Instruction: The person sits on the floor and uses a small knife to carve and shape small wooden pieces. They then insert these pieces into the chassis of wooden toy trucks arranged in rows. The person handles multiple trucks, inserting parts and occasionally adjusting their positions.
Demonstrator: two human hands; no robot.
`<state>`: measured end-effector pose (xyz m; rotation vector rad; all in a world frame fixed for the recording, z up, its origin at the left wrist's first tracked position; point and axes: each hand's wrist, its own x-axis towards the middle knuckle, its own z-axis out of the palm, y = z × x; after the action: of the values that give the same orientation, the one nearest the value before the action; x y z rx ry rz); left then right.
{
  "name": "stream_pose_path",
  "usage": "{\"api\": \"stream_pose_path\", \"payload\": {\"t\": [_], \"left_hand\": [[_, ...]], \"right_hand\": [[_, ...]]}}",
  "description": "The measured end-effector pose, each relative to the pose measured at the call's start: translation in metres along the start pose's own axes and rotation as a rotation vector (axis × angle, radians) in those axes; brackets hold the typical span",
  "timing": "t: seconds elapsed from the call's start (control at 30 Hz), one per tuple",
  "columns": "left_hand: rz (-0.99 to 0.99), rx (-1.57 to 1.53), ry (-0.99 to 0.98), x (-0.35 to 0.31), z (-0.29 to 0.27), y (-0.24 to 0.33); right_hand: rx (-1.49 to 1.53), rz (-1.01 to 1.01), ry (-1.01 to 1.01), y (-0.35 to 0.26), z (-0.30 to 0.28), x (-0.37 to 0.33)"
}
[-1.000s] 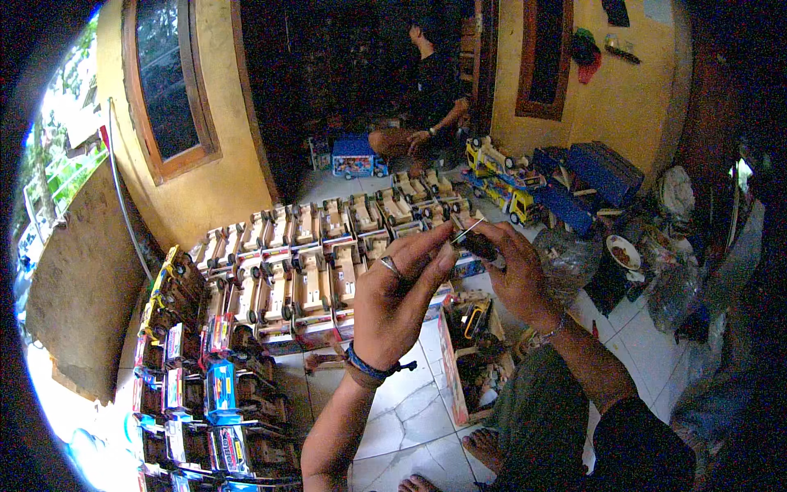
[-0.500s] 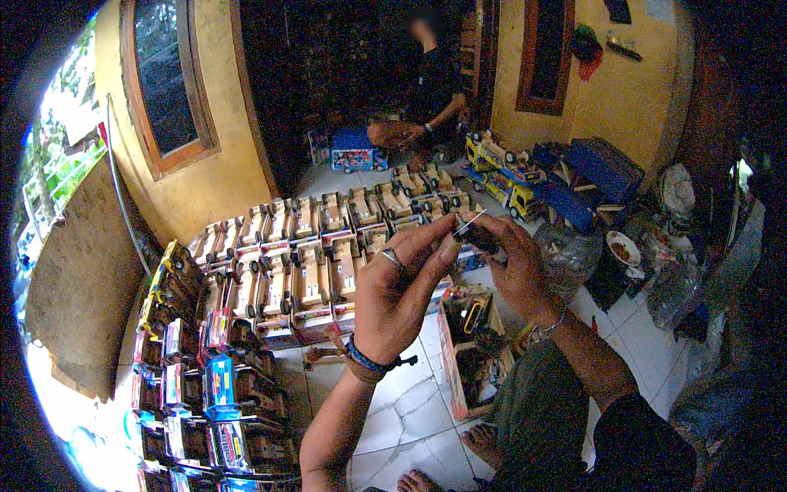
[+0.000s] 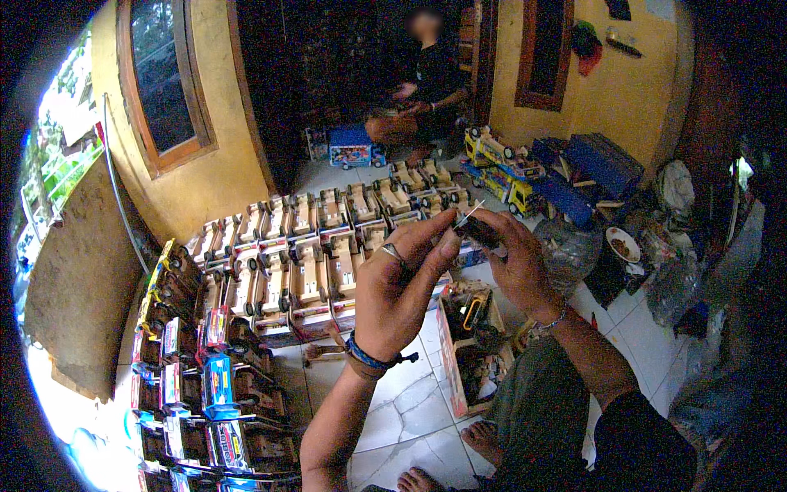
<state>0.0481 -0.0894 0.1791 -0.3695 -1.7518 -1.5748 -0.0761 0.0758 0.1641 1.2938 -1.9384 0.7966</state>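
Observation:
Both hands are raised in front of me, fingertips close together. My left hand point(image 3: 399, 287), with a ring and wrist bands, is closed in a pinch at the near end of a thin, pale, straight stick point(image 3: 470, 213). My right hand point(image 3: 522, 266) curls its fingers round a small dark rounded piece point(image 3: 482, 233), which sits against the stick. Fingers hide part of that piece, so its exact kind does not show. Below and beyond the hands stand rows of upturned wooden toy trucks point(image 3: 308, 275) with black wheels.
Painted toy trucks point(image 3: 220, 385) line the left side. An open wooden box point(image 3: 452, 369) of tools and parts lies below my hands. Yellow toy trucks point(image 3: 500, 168), blue truck bodies point(image 3: 602, 168), plastic bags and a plate point(image 3: 623, 246) are at right. Another person point(image 3: 426, 90) sits at the back.
The pale stick now points more steeply upward, and more of the dark piece shows between my hands. The person at the back has raised their head and hands.

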Motion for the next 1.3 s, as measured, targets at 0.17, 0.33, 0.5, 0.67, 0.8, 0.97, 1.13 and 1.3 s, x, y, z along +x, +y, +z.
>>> {"api": "stream_pose_path", "payload": {"t": [0.17,0.33,0.5,0.67,0.8,0.97,1.13,1.3], "left_hand": [[-0.031,-0.075,0.01,0.0,0.002,-0.001],[-0.041,-0.166,0.081,-0.003,0.009,0.001],[-0.08,-0.083,0.047,0.0,0.004,-0.001],[-0.093,-0.066,0.028,-0.001,-0.004,0.003],[-0.038,0.018,-0.113,0.001,-0.024,0.006],[0.118,0.222,-0.255,-0.002,-0.041,0.003],[-0.017,0.131,-0.262,-0.005,-0.04,0.001],[-0.181,-0.146,-0.216,-0.002,-0.038,-0.002]], "right_hand": [[0.023,-0.001,0.026,0.0,0.001,0.0],[0.013,0.035,0.045,-0.003,0.001,0.0],[0.024,0.079,0.028,-0.004,0.0,-0.002],[0.022,0.143,-0.049,-0.002,-0.004,-0.006],[0.052,0.094,-0.231,-0.003,-0.016,-0.007],[0.267,0.345,-0.69,-0.01,-0.037,-0.01],[0.388,0.392,-0.813,-0.01,-0.036,-0.002],[0.258,0.192,-0.597,-0.004,-0.022,-0.004]]}}
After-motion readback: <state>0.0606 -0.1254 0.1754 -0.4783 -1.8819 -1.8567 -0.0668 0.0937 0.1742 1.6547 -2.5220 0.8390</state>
